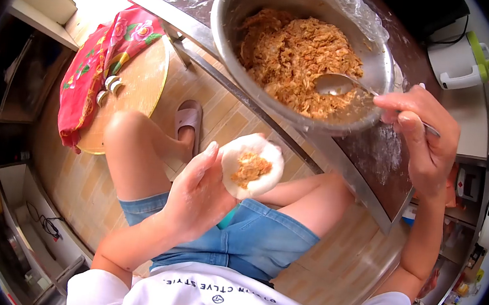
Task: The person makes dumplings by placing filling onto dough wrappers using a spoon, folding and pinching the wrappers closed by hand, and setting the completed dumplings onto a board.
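Note:
On my left hand (195, 192) rests a round white dough wrapper (274, 155), held over my lap with the fingers beneath it and the thumb at its edge. A small heap of orange-brown filling (250, 170) sits in the wrapper's middle. My right hand (423, 126) grips the handle of a metal spoon (336, 85) at the near right rim of a large steel bowl (378, 68). The spoon's head lies against the minced filling (302, 54) inside the bowl. Part of the spoon's handle is hidden by my fingers.
The bowl stands on a dark, flour-dusted table (375, 157) with a metal edge. Clear plastic wrap (360, 13) lies at its far rim. To the left are a round board (143, 91), a red floral cloth (88, 76) and small dough pieces (113, 84). A white-and-green appliance (459, 62) stands far right.

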Motion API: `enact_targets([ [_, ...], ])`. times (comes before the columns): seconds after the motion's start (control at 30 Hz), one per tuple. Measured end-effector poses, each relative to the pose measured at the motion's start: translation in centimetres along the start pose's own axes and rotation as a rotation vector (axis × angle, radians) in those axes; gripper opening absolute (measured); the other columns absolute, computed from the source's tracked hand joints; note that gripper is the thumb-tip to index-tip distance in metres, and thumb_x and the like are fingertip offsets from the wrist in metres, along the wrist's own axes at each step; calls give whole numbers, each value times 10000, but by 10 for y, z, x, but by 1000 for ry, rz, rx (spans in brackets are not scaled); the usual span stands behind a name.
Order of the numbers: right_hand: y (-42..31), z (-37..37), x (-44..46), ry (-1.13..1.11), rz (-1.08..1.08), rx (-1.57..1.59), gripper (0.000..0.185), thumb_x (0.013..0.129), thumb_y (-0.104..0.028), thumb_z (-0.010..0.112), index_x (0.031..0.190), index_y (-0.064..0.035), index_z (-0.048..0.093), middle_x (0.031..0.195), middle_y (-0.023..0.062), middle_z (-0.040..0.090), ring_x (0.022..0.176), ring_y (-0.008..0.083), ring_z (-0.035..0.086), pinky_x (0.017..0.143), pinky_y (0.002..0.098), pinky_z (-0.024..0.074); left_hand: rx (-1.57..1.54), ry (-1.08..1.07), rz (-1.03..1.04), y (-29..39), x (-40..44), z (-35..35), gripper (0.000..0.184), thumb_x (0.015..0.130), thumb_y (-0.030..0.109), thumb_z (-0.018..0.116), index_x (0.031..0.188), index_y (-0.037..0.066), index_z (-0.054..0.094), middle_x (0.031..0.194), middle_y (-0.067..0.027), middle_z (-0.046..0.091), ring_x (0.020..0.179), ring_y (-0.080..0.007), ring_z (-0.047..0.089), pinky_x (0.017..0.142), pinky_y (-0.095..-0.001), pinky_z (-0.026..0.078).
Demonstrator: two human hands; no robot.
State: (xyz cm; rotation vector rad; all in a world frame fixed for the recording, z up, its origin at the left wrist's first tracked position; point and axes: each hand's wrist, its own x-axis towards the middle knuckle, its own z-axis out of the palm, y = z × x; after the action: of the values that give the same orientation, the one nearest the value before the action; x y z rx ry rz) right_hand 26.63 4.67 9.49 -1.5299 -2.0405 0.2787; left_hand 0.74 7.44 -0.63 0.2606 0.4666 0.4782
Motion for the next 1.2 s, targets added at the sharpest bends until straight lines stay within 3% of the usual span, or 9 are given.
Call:
enact_targets([
  [0.27,30,19,9,-26,66,85,465,895,-390,455,758,15,638,592,47,536,521,131,449,477,251,304,-18,175,-125,-6,36,-42,555,912,421,316,1332,58,329,1349,-108,389,1240,-269,376,1038,-427,274],
  [0.37,38,26,8,-68,23,96,455,904,-380,439,774,13,628,597,43,522,525,123,434,480,247,298,-90,60,-112,-4,39,-54,521,928,364,343,1325,30,298,1355,-96,361,1254,-249,348,1055,-428,253],
  [0.5,37,27,5,-86,20,107,442,916,-366,417,795,11,614,605,38,504,531,112,414,485,241,291,-212,-42,-51,-10,37,-71,456,924,342,365,1262,38,409,1319,-88,417,1226,-243,379,1027,-412,291],
  [0.6,31,21,0,-65,52,134,433,925,-355,401,811,9,604,610,35,490,536,103,400,488,237,285,-206,-132,-106,-6,39,-72,488,921,346,372,1306,46,352,1341,-90,390,1238,-243,367,1040,-420,274],
  [0.7,22,16,-5,-28,102,157,424,934,-345,385,827,7,594,616,31,477,541,95,385,492,233,280,-26,140,-104,-3,37,-45,577,893,430,326,1333,57,332,1353,-128,380,1245,-307,365,1029,-467,286],
  [0.83,12,12,-11,34,209,208,412,946,-331,363,848,5,580,623,26,459,547,84,365,496,228,272,44,-1,-197,7,31,-28,642,906,449,278,1381,26,194,1406,-149,288,1293,-296,299,1065,-442,219],
  [0.97,13,12,-15,215,396,311,450,963,-319,318,844,28,578,627,38,487,517,47,378,481,186,289,-4,-56,-163,5,28,-4,724,888,511,286,1370,-20,191,1400,-199,274,1299,-286,290,1069,-400,207],
  [1.07,19,15,-15,329,524,461,486,976,-306,281,845,55,580,605,46,515,484,10,395,468,147,320,-169,-147,-140,2,32,-2,628,927,375,356,1394,49,92,1413,-93,260,1304,-226,276,1073,-382,205],
  [1.2,24,17,-15,383,599,683,453,980,-292,287,895,56,565,573,23,486,486,12,377,473,148,330,-185,-153,-163,2,33,3,598,930,355,351,1389,57,110,1410,-100,262,1303,-230,277,1074,-388,210],
])
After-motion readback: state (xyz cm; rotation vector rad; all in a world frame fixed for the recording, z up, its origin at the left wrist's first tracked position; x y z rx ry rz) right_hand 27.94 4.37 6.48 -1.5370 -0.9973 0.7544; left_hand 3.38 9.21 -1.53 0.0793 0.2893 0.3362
